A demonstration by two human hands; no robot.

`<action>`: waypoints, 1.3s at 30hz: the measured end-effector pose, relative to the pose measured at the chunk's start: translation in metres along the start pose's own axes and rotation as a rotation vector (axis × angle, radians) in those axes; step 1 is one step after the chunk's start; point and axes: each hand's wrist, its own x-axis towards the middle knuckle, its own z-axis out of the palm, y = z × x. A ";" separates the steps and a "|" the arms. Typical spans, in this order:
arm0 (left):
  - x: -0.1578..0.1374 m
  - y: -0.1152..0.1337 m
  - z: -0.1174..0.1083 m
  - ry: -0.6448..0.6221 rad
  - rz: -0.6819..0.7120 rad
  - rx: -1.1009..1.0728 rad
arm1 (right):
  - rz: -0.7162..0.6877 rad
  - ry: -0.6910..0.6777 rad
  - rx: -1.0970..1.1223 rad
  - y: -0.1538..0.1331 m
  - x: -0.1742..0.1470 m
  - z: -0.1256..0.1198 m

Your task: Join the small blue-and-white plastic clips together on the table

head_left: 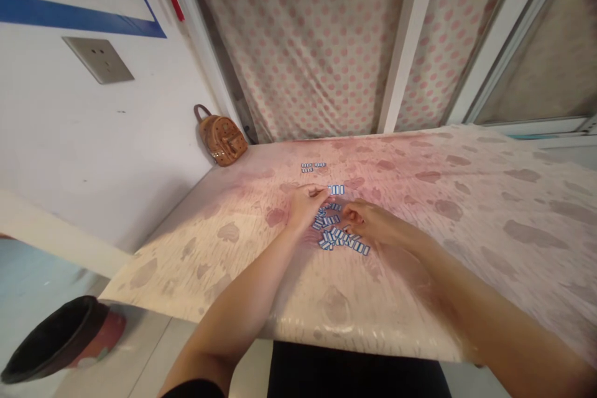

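Observation:
My left hand (308, 202) is closed in a pinch on a small blue-and-white strip (336, 189) with white rectangles along it. The strip sticks out to the right past my fingertips. Below it, a loose pile of similar strips (342, 237) lies on the table, some overlapping, a few partly hidden by my left hand. Just right of the pile, my right hand (368, 217) has its fingers curled in; whether anything is between them is hidden. Farther back, a few more strips (312, 166) lie in short, neat rows.
A patterned cloth (224, 273) covers the table. At the back left corner, a small brown backpack-shaped bag (226, 140) leans by the wall. Behind the table hangs a dotted curtain (317, 43). A dark-rimmed bin (88, 342) stands on the floor at lower left.

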 end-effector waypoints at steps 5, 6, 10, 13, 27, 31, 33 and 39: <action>-0.002 0.002 0.001 -0.003 -0.010 0.006 | -0.009 -0.070 -0.037 -0.003 -0.002 -0.001; -0.002 0.003 0.001 -0.002 -0.011 0.005 | -0.012 -0.074 -0.047 -0.004 -0.002 -0.001; -0.002 0.004 0.001 0.010 -0.025 0.006 | -0.048 -0.044 -0.092 -0.003 -0.001 -0.001; -0.001 0.003 0.001 0.020 -0.025 0.011 | -0.096 -0.047 -0.090 -0.002 -0.003 0.000; -0.011 0.010 0.011 0.033 -0.017 0.102 | 0.078 0.338 0.611 -0.004 0.009 -0.008; -0.015 0.013 0.015 0.043 -0.037 0.120 | 0.160 0.405 0.739 -0.005 0.008 -0.006; -0.016 0.014 0.017 0.038 -0.055 0.109 | 0.130 0.471 0.635 -0.005 0.008 -0.005; -0.017 0.015 0.020 0.027 -0.095 0.040 | 0.066 0.561 0.373 -0.004 0.010 -0.003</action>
